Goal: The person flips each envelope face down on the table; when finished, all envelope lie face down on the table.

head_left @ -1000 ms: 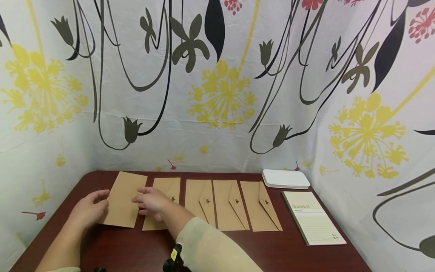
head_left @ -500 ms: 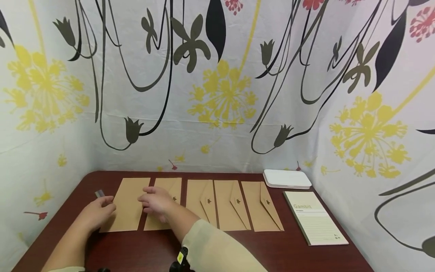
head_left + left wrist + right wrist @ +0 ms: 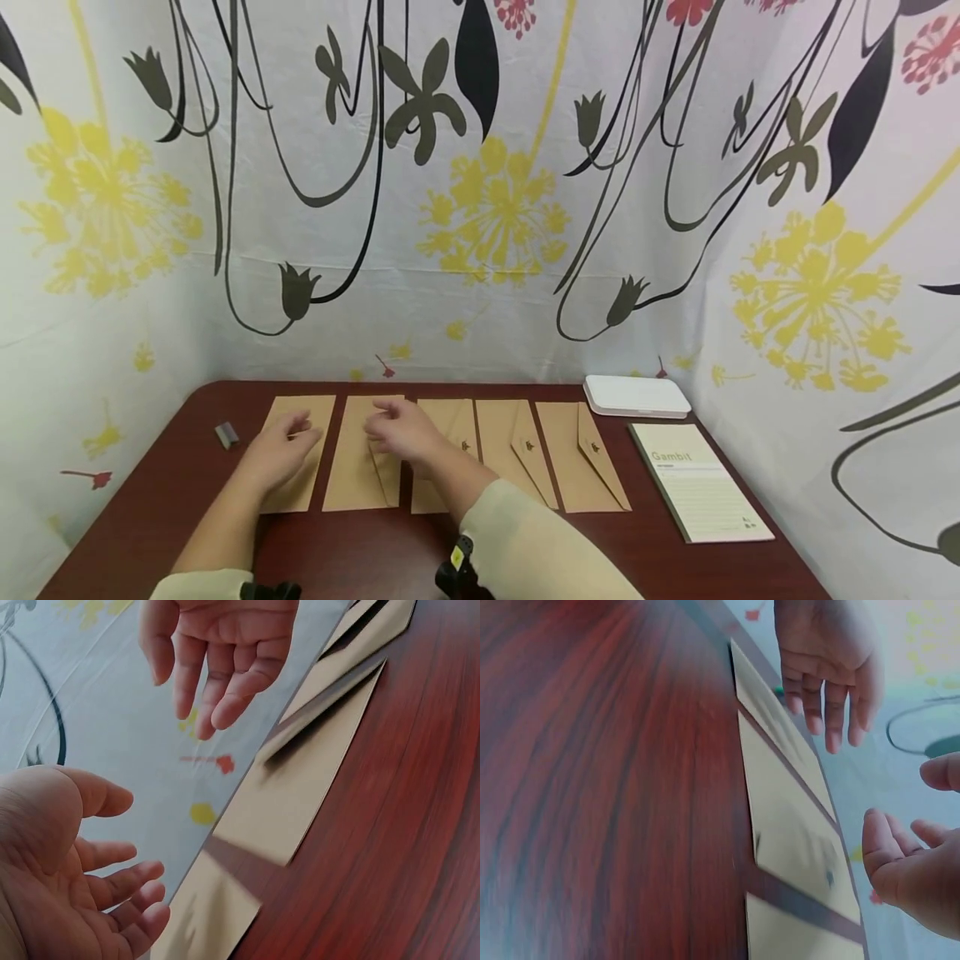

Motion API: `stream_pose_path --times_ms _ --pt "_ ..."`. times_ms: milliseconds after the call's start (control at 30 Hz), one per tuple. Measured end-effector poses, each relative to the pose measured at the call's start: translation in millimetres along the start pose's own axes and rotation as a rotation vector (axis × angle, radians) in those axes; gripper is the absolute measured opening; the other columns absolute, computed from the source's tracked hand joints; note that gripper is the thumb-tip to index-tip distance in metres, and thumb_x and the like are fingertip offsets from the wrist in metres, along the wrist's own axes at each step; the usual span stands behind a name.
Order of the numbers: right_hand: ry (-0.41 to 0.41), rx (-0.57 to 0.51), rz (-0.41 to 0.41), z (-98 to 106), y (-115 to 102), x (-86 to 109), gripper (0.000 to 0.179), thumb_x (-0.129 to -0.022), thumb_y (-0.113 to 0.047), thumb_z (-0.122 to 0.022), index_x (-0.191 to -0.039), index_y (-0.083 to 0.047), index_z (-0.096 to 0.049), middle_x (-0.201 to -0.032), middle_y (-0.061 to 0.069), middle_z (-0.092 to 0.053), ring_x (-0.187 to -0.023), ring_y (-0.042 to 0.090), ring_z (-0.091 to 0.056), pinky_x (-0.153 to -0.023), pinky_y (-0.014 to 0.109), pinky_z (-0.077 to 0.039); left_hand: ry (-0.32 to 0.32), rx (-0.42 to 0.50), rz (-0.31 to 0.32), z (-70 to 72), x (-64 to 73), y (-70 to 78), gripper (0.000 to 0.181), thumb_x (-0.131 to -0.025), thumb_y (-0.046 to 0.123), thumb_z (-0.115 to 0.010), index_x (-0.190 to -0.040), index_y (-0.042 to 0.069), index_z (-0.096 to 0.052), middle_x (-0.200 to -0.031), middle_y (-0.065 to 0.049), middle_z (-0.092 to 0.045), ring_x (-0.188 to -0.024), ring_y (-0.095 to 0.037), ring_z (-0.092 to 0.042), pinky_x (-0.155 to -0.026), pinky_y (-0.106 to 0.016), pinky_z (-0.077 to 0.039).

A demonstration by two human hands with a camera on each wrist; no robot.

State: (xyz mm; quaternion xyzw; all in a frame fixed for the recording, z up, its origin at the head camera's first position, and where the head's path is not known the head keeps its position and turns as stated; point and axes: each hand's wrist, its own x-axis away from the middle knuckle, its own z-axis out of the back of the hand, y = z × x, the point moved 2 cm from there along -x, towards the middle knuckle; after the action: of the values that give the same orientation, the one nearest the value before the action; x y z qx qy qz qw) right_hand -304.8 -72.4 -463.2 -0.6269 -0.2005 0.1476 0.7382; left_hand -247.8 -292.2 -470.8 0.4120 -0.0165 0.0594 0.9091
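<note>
Five kraft-paper envelopes lie in a row. Over the leftmost envelope (image 3: 288,497) hovers my left hand (image 3: 279,450), fingers relaxed and holding nothing. My right hand (image 3: 407,432) is held above the second envelope (image 3: 352,475) and the third envelope (image 3: 435,496), with its fingers loosely bent around nothing. In the left wrist view, the left hand (image 3: 82,877) faces the right hand (image 3: 225,667), both apart from the paper. The right wrist view likewise has the right hand (image 3: 922,862) bare of any object. The hands hide parts of the envelopes beneath them.
To the left lies a small grey block (image 3: 226,435). Further right are the fourth envelope (image 3: 498,450), the fifth envelope (image 3: 562,467), a Gambit notepad (image 3: 705,492) and a white flat case (image 3: 636,396). Patterned fabric (image 3: 495,333) rises behind the dark red table (image 3: 360,550).
The leftmost envelope was tilted and now lies flat. Both hands have shifted right, the left one away from that envelope's left edge. The grey block at the left has come into view.
</note>
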Motion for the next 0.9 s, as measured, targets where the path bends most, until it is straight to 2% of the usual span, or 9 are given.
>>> stream_pose_path --times_ms 133,233,367,467,700,900 --pt "0.024 0.06 0.001 14.2 1.5 3.7 0.057 -0.104 -0.024 -0.065 -0.157 -0.007 -0.052 -0.138 0.017 -0.07 -0.116 0.021 -0.072 -0.102 0.047 -0.062 -0.03 0.071 0.015 -17.7 -4.5 11.9 0.073 -0.111 0.044 -0.051 -0.166 -0.001 -0.031 -0.165 -0.029 -0.044 -0.152 -0.05 -0.044 -0.12 -0.063 -0.043" --pt "0.035 0.085 0.002 22.2 3.7 5.7 0.06 -0.103 -0.022 -0.066 -0.158 -0.006 -0.05 -0.142 0.02 -0.068 -0.117 0.021 -0.072 -0.104 0.049 -0.061 -0.032 0.104 0.003 -28.1 -6.3 21.1 0.071 -0.111 0.04 -0.052 -0.166 -0.001 -0.033 -0.165 -0.029 -0.044 -0.152 -0.05 -0.043 -0.12 -0.063 -0.044" --pt "0.064 0.124 0.003 29.6 9.7 7.2 0.064 -0.101 -0.014 -0.068 -0.159 -0.001 -0.047 -0.144 0.025 -0.064 -0.111 0.018 -0.071 -0.095 0.039 -0.064 -0.027 0.109 -0.017 -35.7 -5.5 30.5 0.07 -0.111 0.039 -0.053 -0.165 -0.002 -0.034 -0.164 -0.03 -0.044 -0.152 -0.05 -0.042 -0.121 -0.064 -0.042" --pt "0.094 0.161 -0.006 30.2 14.5 7.8 0.066 -0.097 -0.009 -0.07 -0.157 0.003 -0.048 -0.142 0.026 -0.065 -0.108 0.017 -0.071 -0.088 0.032 -0.063 -0.022 0.093 -0.019 -37.0 -3.6 29.3 0.07 -0.111 0.038 -0.054 -0.164 -0.002 -0.035 -0.164 -0.03 -0.045 -0.152 -0.051 -0.042 -0.122 -0.065 -0.041" --pt "0.121 0.224 -0.034 27.3 21.9 9.0 0.065 -0.094 -0.01 -0.071 -0.155 0.001 -0.052 -0.137 0.021 -0.069 -0.109 0.021 -0.072 -0.091 0.035 -0.063 -0.046 0.055 -0.02 -38.7 -1.7 19.0 0.066 -0.111 0.034 -0.054 -0.162 -0.005 -0.038 -0.161 -0.033 -0.047 -0.15 -0.053 -0.044 -0.118 -0.064 -0.044" --pt "0.129 0.114 -0.045 27.2 24.0 8.0 0.062 -0.096 -0.008 -0.07 -0.153 0.004 -0.052 -0.141 0.025 -0.064 -0.116 0.026 -0.071 -0.097 0.039 -0.064 -0.062 0.094 -0.015 -40.1 -1.2 18.1 0.064 -0.11 0.034 -0.055 -0.161 -0.002 -0.041 -0.161 -0.032 -0.047 -0.149 -0.052 -0.046 -0.115 -0.061 -0.049"
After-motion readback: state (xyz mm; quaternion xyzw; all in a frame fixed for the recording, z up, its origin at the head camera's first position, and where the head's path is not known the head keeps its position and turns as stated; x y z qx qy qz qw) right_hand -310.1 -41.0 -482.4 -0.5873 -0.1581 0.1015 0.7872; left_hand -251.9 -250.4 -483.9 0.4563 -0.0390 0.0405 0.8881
